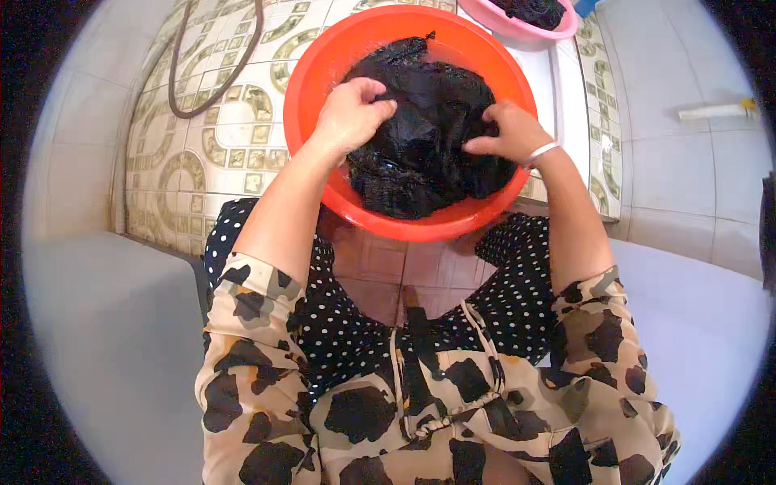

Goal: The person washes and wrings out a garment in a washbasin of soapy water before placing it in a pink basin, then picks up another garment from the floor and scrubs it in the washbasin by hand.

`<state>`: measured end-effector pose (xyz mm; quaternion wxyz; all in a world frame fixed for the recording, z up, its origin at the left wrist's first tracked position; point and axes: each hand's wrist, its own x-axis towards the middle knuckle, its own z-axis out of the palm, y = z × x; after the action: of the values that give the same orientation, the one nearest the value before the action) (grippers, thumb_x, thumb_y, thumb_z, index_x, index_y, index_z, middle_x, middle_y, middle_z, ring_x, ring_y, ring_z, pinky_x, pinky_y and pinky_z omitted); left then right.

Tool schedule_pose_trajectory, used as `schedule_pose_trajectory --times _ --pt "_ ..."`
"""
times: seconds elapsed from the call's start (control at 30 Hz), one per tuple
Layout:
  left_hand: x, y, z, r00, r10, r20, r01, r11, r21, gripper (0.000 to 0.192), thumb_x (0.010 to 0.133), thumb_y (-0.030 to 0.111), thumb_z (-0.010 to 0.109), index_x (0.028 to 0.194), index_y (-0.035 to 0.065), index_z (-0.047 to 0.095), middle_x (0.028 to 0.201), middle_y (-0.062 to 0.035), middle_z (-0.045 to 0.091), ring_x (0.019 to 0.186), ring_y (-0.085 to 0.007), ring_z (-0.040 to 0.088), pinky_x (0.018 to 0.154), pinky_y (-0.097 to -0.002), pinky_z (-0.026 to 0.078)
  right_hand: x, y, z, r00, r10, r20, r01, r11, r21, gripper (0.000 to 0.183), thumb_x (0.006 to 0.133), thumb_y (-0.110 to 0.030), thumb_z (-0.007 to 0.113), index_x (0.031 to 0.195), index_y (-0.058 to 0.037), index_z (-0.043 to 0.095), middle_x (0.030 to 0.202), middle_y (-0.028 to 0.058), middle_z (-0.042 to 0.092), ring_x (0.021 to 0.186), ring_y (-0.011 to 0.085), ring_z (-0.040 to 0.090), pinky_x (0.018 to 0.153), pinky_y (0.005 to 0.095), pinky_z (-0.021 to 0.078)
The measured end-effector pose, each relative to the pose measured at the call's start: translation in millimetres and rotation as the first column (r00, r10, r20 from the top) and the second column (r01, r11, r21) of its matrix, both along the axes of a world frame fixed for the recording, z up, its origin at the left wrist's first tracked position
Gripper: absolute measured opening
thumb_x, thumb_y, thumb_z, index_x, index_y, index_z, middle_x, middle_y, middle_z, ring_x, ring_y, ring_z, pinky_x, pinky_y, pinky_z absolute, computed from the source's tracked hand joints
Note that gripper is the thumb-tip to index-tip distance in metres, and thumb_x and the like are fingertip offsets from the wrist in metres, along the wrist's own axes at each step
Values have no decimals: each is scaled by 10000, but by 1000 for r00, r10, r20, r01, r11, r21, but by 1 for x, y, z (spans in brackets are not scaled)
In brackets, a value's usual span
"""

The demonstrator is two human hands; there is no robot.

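A wet black cloth or garment lies bunched in a large orange-red plastic basin in front of me. My left hand is over the left part of the cloth, thumb and fingertips brought near each other at its surface. On the right side, my right hand, with a pale bracelet at the wrist, has its thumb and curled fingers at the cloth. Whether either hand pinches the fabric cannot be told. Some water shows along the basin's inner wall.
A pink basin holding dark cloth stands at the upper right. A brown hose loops over the patterned tiles at the upper left. Tiled walls rise at both sides, and my knees flank the orange-red basin's near side.
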<state>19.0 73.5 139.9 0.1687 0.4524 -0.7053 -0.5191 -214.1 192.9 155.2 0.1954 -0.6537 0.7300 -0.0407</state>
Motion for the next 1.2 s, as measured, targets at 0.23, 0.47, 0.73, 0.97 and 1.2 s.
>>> schedule_pose_trajectory --times 0.23,0.47,0.73,0.97,1.2 --pt "-17 21 -26 918 -221 329 307 922 -235 624 617 250 725 1132 -20 500 1084 -238 526 1050 -337 501 923 -356 390 -12 0 -18 1000 -31 -5 31 999 25 215 739 -198 636 709 -14 528 743 96 540 764 263 545 702 346 427" --pt "-16 42 -43 987 -28 160 100 879 -466 759 572 294 760 1207 28 442 1233 -201 427 1155 -341 398 984 -469 283 23 -3 71 85 33 996 479 875 -70 183 864 -194 476 840 -15 502 824 105 572 729 160 544 692 285 451" --pt "-27 35 22 936 -306 -176 296 952 -82 116 531 84 600 583 -2 543 604 -94 500 546 -202 516 552 -306 417 -75 12 34 191 -102 976 767 637 -84 176 835 -195 526 841 -20 547 776 59 568 730 146 549 686 291 444" --pt "-5 1 40 816 -165 -554 93 983 -156 192 486 1 614 493 8 423 808 -24 528 796 -136 486 684 -255 379 -11 14 11 895 41 445 -43 999 -7 569 534 -231 790 1019 -54 551 863 82 576 832 201 554 753 312 434" --pt "-27 13 13 580 526 -622 240 620 747 57 783 78 566 766 33 535 904 -97 593 771 -198 577 742 -325 465 -48 -28 -3 -165 -87 982 529 833 163 235 653 -60 552 877 4 580 869 55 602 791 191 580 779 304 453"
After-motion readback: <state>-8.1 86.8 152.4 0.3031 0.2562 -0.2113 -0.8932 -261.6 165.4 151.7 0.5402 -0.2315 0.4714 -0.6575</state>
